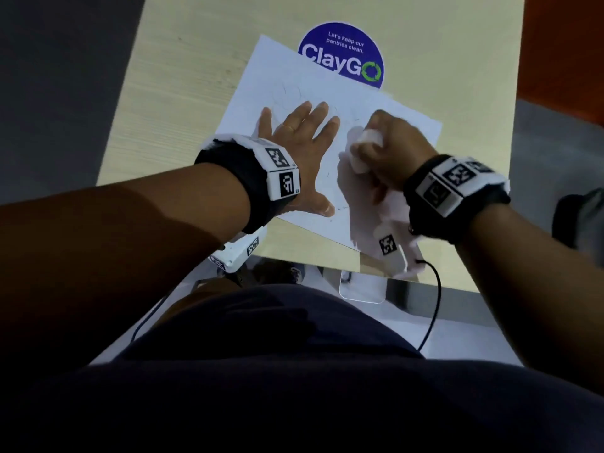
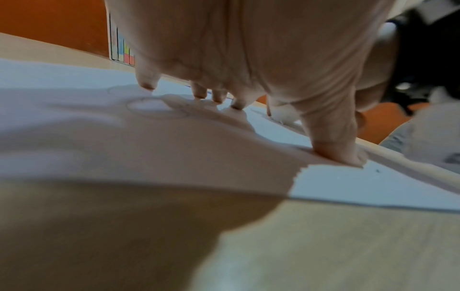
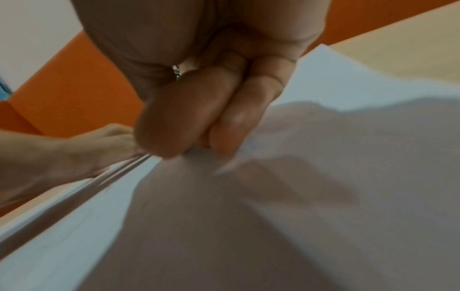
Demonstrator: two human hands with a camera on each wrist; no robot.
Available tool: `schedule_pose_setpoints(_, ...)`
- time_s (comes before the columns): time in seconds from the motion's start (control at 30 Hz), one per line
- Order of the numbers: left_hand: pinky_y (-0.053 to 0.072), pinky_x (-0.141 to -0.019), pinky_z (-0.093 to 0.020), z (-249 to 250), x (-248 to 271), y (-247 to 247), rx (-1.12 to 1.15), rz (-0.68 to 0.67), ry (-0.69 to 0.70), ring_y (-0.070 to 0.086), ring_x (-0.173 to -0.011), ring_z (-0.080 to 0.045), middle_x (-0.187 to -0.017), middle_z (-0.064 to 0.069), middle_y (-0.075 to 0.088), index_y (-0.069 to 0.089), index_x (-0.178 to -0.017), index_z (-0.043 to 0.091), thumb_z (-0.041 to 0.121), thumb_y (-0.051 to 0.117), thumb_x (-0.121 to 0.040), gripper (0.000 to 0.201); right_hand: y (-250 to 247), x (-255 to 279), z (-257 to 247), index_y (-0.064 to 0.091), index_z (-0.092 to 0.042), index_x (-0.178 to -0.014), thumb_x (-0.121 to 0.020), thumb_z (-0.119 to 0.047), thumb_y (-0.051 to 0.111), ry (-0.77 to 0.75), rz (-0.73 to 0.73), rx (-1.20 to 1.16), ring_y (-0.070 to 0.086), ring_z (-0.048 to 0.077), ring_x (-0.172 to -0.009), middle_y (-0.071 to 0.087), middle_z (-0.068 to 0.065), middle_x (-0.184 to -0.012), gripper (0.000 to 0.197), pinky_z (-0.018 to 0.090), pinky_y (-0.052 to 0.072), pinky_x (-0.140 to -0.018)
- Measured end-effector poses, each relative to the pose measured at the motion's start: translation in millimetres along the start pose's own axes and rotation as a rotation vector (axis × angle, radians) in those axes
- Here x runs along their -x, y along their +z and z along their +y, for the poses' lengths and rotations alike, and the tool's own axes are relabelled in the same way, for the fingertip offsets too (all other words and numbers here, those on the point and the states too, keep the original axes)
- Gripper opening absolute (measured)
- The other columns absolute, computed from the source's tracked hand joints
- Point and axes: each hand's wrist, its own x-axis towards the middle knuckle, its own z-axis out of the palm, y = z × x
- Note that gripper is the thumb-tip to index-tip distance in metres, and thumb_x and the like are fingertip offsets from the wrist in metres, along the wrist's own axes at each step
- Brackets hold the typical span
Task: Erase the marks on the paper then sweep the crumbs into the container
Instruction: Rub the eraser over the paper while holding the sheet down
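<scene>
A white sheet of paper [image 1: 294, 80] lies tilted on the light wooden table [image 1: 183, 93]. Faint pencil lines [image 1: 284, 93] show near its far side, and the left wrist view shows a drawn circle [image 2: 154, 106]. My left hand [image 1: 300, 132] lies flat on the paper, its fingers spread and their tips pressing down [image 2: 224, 59]. Just to its right, my right hand [image 1: 392, 148] grips a white eraser [image 1: 369, 137] and holds it against the sheet. In the right wrist view the curled fingers [image 3: 199, 128] hide the eraser. A small dark speck [image 2: 378, 170] lies by my left thumb.
A round blue ClayGo sticker [image 1: 343, 53] is on the table, partly under the paper's far edge. A clear container [image 1: 362, 291] sits at the table's near edge below my right wrist. A black cable [image 1: 434, 305] hangs there. An orange wall [image 1: 562, 44] stands at the right.
</scene>
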Motion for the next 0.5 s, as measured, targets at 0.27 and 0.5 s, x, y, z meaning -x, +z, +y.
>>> schedule_pose_setpoints(0.27,0.025,-0.105,-0.055,2,-12,-15,-0.069,0.162,0.034,0.026,-0.135,-0.028,-0.149,-0.007,0.028,0.028,-0.143,0.021,0.076,0.056,-0.068,0.098,-20,-35,3,0.050,-0.012,-0.114,-0.087,-0.024,0.052,0.070,0.072,-0.108,0.060,0.031,-0.086,0.061,0.010,-0.097,0.029,0.037,0.048,-0.072)
schedule_pose_setpoints(0.5,0.003,-0.115,-0.060,0,-39,-13,-0.036,0.016,0.045,-0.013,-0.147,-0.020,-0.161,0.002,-0.016,-0.009,-0.153,0.027,0.077,0.055,-0.072,0.115,-12,-18,7,0.049,-0.015,-0.084,-0.077,-0.016,0.053,0.031,0.025,-0.040,0.049,0.020,-0.065,0.052,-0.002,-0.073,0.007,0.024,0.033,-0.057)
